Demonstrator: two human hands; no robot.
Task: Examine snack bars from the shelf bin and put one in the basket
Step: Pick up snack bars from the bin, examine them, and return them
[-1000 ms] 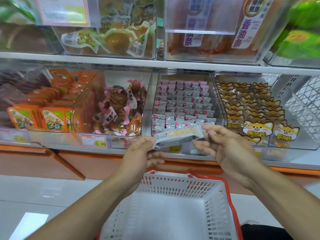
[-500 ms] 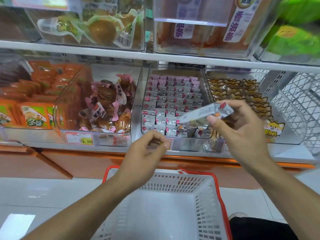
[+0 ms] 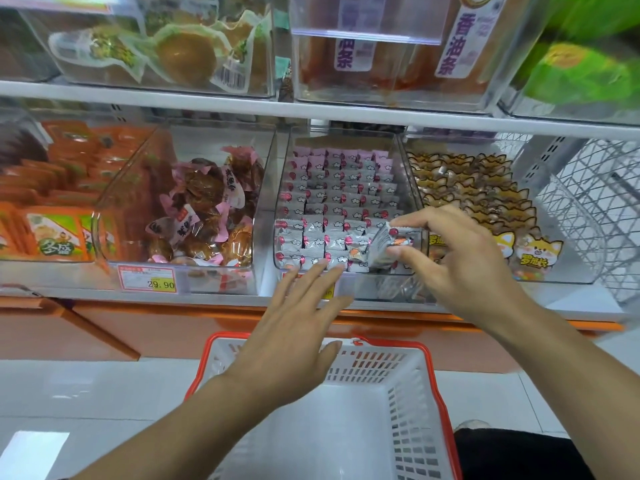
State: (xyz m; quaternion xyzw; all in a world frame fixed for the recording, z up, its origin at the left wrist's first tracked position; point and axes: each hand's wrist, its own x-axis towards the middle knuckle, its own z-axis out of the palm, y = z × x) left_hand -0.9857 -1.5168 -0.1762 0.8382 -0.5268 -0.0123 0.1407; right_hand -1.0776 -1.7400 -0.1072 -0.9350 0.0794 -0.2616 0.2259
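My right hand (image 3: 460, 261) pinches one snack bar (image 3: 388, 245) between thumb and fingertips, at about 1 o'clock from frame centre, right over the front right corner of the clear shelf bin (image 3: 343, 206). The bar is tilted, one end dipping toward the packed rows. My read: it is held low at the bin so it can go back or be compared with its neighbours, not carried toward the basket.

Left hand (image 3: 298, 337) is flat, fingers straight and spread, holding nothing. Fingertips reach the bin's front lip at 12 o'clock, likely lining up for another bar.

Basket (image 3: 429, 375), white with red rim, sits at 6 o'clock directly under both hands. No bar visible in it.

Against half a second ago: the right hand has come down from holding the bar up clear of the bin to the bin's front edge. The left hand, then loosely curled below the shelf, has opened and moved forward. A second ago both hands held the bar stretched between them; now only the right has it.
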